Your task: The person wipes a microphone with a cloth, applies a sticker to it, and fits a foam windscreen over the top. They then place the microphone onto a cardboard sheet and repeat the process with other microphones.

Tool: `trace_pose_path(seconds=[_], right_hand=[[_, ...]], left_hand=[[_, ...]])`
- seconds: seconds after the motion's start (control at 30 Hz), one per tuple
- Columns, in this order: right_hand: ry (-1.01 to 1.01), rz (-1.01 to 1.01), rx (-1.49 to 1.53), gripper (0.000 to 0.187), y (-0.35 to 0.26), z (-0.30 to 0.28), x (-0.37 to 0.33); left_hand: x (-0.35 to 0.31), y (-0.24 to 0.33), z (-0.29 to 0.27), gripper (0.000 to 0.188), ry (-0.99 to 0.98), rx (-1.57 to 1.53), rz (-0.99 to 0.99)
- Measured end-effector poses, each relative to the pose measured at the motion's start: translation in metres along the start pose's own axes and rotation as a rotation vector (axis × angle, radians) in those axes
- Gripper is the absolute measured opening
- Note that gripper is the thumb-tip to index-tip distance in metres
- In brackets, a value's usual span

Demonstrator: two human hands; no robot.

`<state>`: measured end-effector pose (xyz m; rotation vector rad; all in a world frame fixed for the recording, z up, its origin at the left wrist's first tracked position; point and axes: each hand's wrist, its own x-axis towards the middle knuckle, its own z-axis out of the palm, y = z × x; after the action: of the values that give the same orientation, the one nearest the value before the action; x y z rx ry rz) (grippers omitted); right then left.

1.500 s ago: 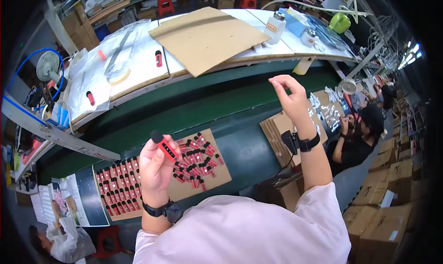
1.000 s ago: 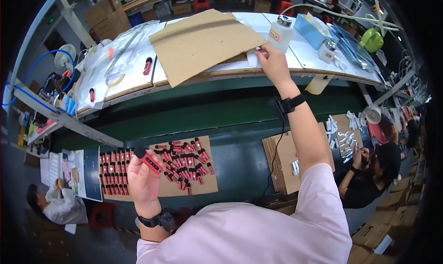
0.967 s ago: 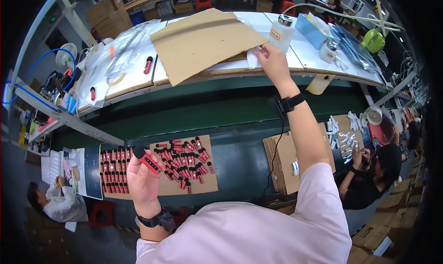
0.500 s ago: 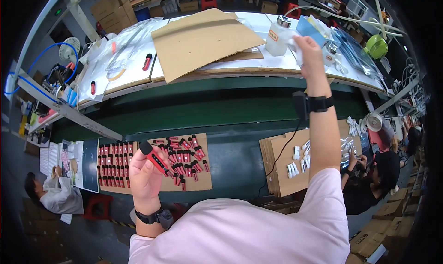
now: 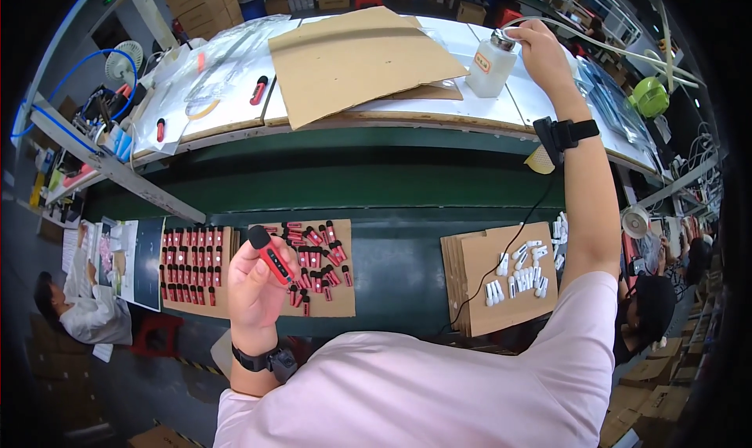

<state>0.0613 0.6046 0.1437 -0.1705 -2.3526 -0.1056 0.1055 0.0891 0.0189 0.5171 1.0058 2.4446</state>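
Left hand (image 5: 254,280): I see it closed around a red stick with a black tip (image 5: 271,254), held up over the cardboard tray (image 5: 329,303) of loose red sticks.
Right hand (image 5: 540,45): stretched to the far bench (image 5: 235,115), fingers curled on top of the white bottle (image 5: 491,63).
Bottle: upright, just beside the large cardboard sheet (image 5: 352,56).

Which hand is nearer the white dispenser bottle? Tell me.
Right. The right hand rests on top of the white dispenser bottle; the left hand is far below, holding a red device.
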Motion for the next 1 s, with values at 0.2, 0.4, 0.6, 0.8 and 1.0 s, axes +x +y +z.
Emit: trace_pose_path(seconds=[0.2, 0.4, 0.6, 0.8, 1.0], right_hand=[[-0.044, -0.152, -0.078, 0.030, 0.015, 0.014, 0.014], [-0.072, -0.149, -0.045, 0.027, 0.017, -0.006, 0.010], [0.102, -0.284, 0.280, 0.021, -0.112, -0.050, -0.053], [-0.210, -0.480, 0.915, 0.018, -0.256, -0.068, -0.135], [-0.015, -0.592, 0.947, 0.024, -0.292, -0.051, -0.152]], left_hand=[[0.000, -0.002, 0.001, 0.038, 0.074, -0.074, 0.003], [0.005, -0.006, 0.003, 0.037, -0.042, -0.172, -0.072], [0.007, -0.012, 0.010, 0.034, -0.084, -0.208, -0.041], [0.002, -0.018, 0.009, 0.034, -0.078, -0.214, -0.041], [0.000, -0.019, 0.017, 0.037, 0.013, -0.236, -0.067]])
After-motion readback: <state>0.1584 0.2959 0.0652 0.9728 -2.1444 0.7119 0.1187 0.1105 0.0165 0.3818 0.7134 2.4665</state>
